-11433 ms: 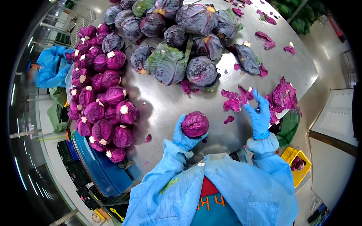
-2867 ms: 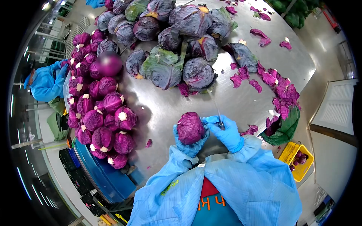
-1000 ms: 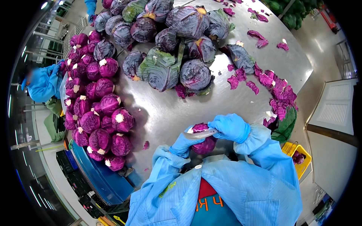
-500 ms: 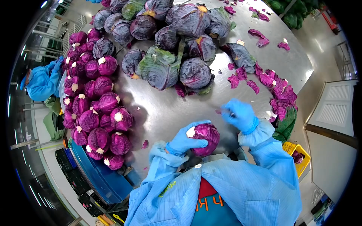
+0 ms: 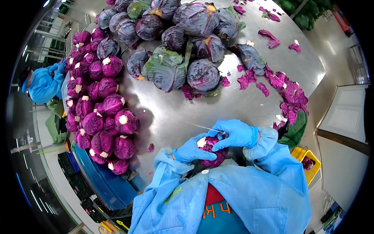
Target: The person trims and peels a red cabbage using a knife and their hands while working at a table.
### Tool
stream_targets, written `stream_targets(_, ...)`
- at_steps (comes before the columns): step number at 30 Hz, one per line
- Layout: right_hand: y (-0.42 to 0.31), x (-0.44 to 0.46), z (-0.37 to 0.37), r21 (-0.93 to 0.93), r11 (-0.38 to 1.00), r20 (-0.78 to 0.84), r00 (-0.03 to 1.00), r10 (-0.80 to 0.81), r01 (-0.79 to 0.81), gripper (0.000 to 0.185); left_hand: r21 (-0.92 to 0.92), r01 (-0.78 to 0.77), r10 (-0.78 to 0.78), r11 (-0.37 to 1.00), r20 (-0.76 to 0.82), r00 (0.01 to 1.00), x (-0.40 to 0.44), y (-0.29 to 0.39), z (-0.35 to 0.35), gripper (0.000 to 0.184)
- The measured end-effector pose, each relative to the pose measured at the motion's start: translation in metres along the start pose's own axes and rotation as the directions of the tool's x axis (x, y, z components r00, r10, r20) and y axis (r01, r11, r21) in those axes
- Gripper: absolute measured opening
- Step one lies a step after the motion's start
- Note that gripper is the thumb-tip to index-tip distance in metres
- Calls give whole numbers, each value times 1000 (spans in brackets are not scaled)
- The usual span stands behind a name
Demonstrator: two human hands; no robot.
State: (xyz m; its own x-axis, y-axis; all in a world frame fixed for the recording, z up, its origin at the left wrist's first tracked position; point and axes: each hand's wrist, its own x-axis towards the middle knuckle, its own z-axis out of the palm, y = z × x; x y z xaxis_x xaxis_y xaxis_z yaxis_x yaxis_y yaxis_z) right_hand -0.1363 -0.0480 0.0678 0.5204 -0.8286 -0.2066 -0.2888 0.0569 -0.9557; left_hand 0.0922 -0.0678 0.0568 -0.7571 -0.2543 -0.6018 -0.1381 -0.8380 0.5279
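Observation:
My left hand point(image 5: 191, 150), in a blue glove, is wrapped round a peeled red cabbage point(image 5: 216, 156) close to my body, its pale cut stem facing up and left. My gloved right hand point(image 5: 233, 135) is closed on a knife point(image 5: 205, 127) whose thin blade points left above the cabbage. The right thumb touches the cabbage's upper side; the knife handle is mostly hidden in the fingers. To the left lies a pile of peeled red cabbages point(image 5: 103, 143) with white stem ends. Unpeeled cabbages point(image 5: 203, 74) with dull outer leaves lie ahead of my hands.
Loose purple leaves point(image 5: 292, 97) lie along the right of the metal table point(image 5: 171, 111), beside a green mesh bag point(image 5: 297, 130). A yellow crate point(image 5: 313, 171) stands low at right. A blue bin point(image 5: 102, 175) stands at left. Another person point(image 5: 46, 84) in blue is at far left.
My right hand has moved left and down from beside the cabbage onto its top, and the knife blade now shows. The left hand keeps hold of the cabbage, which is turned slightly.

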Motion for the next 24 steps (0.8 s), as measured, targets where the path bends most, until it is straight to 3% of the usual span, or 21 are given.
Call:
stream_targets(4, -5, -5, 1, -404, 888, 18, 972, -234, 221, 33, 58, -151, 138, 987, 184, 973, 15, -13, -10, 66)
stream_targets(7, -10, -9, 5, -639, 739, 71, 973, -220, 213, 23, 412, -197, 123, 890, 199, 972, 16, -18, -23, 66)
stream_targets(8, -7, -9, 6, -646, 731, 65, 970, -235, 220, 23, 513, -187, 106, 838, 183, 977, 16, -17, -24, 67)
stream_targets(10, 7, -11, 9, -661, 715, 46, 964, -263, 227, 25, 472, -234, 158, 850, 196, 968, 13, -17, -21, 64)
stream_targets(12, 17, -11, 5, -565, 818, -199, 945, -261, 106, 26, 202, -88, 67, 975, 110, 992, -2, 13, 7, 63)
stream_targets(13, 25, -10, 1, -502, 863, -317, 916, -244, 56, 27, 335, -47, 18, 941, 87, 996, -4, 14, 3, 66)
stream_targets(15, 47, -5, -15, -286, 935, -733, 676, -73, -210, 24, 378, -110, 63, 919, 135, 989, -5, 12, 4, 69)
stream_targets(18, 34, -11, -32, 30, 934, -776, 581, 247, -357, 32, 331, -92, 66, 939, 90, 994, -5, 1, 2, 70)
stream_targets(19, 26, -14, -27, -53, 970, -704, 698, 131, -235, 42, 324, -86, 68, 942, 66, 995, -2, -2, 0, 70)
stream_targets(21, 13, -19, -12, 20, 994, -358, 928, 105, -105, 51, 277, -56, 45, 959, 44, 998, 1, -4, 1, 70)
stream_targets(22, -4, -18, -8, 119, 976, -166, 966, 201, -182, 57, 272, -42, 22, 961, 75, 997, 3, -3, 3, 70)
stream_targets(24, -8, -9, 6, -39, 990, -16, 991, 134, -134, 59, 265, -12, -22, 964, 124, 992, 5, 3, 5, 71)
